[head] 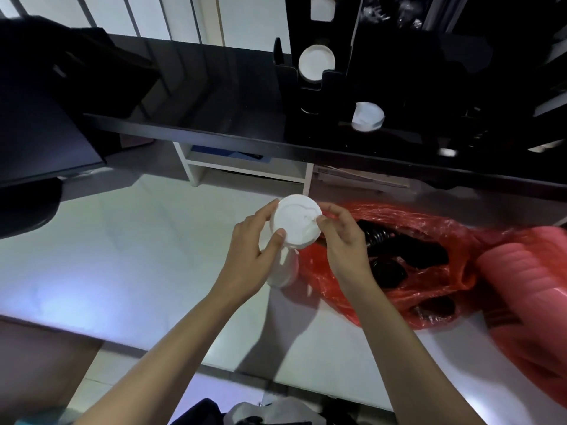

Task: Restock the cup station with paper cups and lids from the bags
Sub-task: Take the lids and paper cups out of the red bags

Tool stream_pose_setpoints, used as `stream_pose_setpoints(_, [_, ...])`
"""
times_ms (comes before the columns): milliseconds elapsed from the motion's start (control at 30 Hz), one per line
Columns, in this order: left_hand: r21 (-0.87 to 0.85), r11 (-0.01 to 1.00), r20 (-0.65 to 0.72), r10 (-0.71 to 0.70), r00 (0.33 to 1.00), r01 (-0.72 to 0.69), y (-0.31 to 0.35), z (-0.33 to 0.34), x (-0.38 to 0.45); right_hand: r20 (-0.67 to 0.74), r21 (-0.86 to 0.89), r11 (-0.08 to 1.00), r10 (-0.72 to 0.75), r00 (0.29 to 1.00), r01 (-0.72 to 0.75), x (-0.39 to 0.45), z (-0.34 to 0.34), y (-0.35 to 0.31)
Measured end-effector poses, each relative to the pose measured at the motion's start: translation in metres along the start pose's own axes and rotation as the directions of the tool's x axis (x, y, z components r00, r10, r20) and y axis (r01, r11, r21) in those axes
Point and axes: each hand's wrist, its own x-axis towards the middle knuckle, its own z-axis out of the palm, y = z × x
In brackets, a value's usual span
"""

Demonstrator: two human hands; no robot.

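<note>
**A:** So what was the setup there? Looked pretty dim.

**B:** Yeah, dark room, pale glossy floor (129,240) catching a bluish glare. A long black worktop (214,118) ran across the top of the shot, shiny enough to reflect the wall panels behind it. Under its front edge sat a white open shelf unit (245,170).

**A:** And the cup station?

**B:** Black rack (352,96) towards the right end of the worktop. A white lid (316,61) showed in one round slot, and a white cup (367,116) was poking out lower down, near the front edge.

**A:** Hands?

**B:** Both were up over the floor, in front of the worktop. Left hand (251,256) had its grip wrapped round a stack of white lids (296,222), thumb on the top lid's rim. Right hand (345,240) was pinching the opposite rim with its fingertips.

**A:** Bags?

**B:** Red plastic bag (429,265) lay open on the floor just right of the hands, black lids (399,246) inside. Another reddish bag (527,286) sat beside it at the right edge, contents too blurry to tell.
</note>
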Motion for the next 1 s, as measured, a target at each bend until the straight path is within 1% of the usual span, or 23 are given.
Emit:
stream_pose_setpoints(33, [-0.012, 1.0, -0.011, -0.014, 1.0, 0.014, -0.004, -0.002, 0.0, 0.017, -0.003, 1.0, -0.007, 1.0, 0.007, 0.0, 0.005, 0.001])
stream_pose_setpoints(133, [-0.119, 0.989, -0.031, -0.093, 0.995, 0.088, -0.012, -0.008, -0.001, 0.044, -0.048, 0.999, -0.014, 0.999, 0.016, 0.001, 0.017, 0.009])
stream_pose_setpoints(200, [-0.137, 0.981, -0.024, -0.139, 0.99, 0.135, -0.015, -0.009, -0.003, 0.059, -0.084, 0.996, 0.011, 0.998, -0.006, 0.003, 0.024, 0.014])
stream_pose_setpoints(267, [-0.125, 0.977, -0.021, -0.174, 0.984, 0.17, -0.02, -0.01, -0.005, 0.081, -0.125, 0.992, 0.046, 0.996, -0.036, 0.003, 0.029, 0.016])
stream_pose_setpoints(367, [-0.099, 0.97, -0.015, -0.226, 0.974, 0.223, -0.027, -0.011, -0.008, 0.109, -0.14, 0.988, 0.081, 0.991, -0.065, 0.001, 0.034, 0.021])
stream_pose_setpoints(467, [-0.068, 0.965, 0.006, -0.252, 0.968, 0.252, -0.034, -0.01, -0.01, 0.108, -0.177, 0.983, 0.058, 0.992, -0.038, 0.0, 0.035, 0.028])
stream_pose_setpoints(633, [-0.035, 0.963, 0.075, -0.264, 0.962, 0.267, -0.047, -0.006, -0.013, 0.102, -0.306, 0.952, 0.045, 0.994, -0.012, 0.003, 0.035, 0.042])
stream_pose_setpoints(833, [0.001, 0.942, 0.121, -0.333, 0.935, 0.336, -0.059, 0.001, -0.017, 0.113, -0.443, 0.895, 0.107, 0.988, -0.046, -0.005, 0.03, 0.053])
stream_pose_setpoints(1000, [0.004, 0.94, 0.155, -0.338, 0.928, 0.341, -0.063, 0.007, -0.015, 0.113, -0.494, 0.869, 0.092, 0.989, -0.024, -0.008, 0.03, 0.055])
